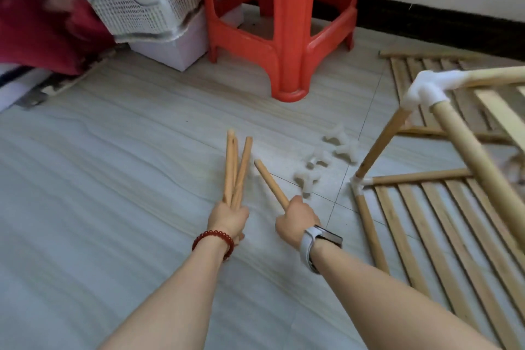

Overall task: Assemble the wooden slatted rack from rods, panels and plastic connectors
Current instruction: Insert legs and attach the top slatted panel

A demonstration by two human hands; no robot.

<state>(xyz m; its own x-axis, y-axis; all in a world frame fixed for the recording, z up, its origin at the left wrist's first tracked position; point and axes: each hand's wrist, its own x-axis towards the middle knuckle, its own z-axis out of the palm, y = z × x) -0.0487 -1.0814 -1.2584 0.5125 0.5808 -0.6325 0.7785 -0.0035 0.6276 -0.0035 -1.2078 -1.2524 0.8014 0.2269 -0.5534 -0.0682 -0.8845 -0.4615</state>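
Note:
My left hand (229,219), with a red bead bracelet at the wrist, grips a bundle of three short wooden rods (235,169) that fan out away from me. My right hand (297,220), with a white watch at the wrist, grips a single short rod (270,182) angled up and to the left. Several white plastic connectors (324,159) lie loose on the floor just beyond my right hand. At the right stands the partly built rack (466,150): a slatted panel (443,239) flat on the floor, rods rising from a corner connector (358,183) to an upper white connector (426,88).
A red plastic stool (287,37) stands on the tiled floor ahead. Left of it is a white box (176,48) under a patterned cloth, and red fabric lies at the far left. Another slatted panel (412,65) lies at the back right by the wall.

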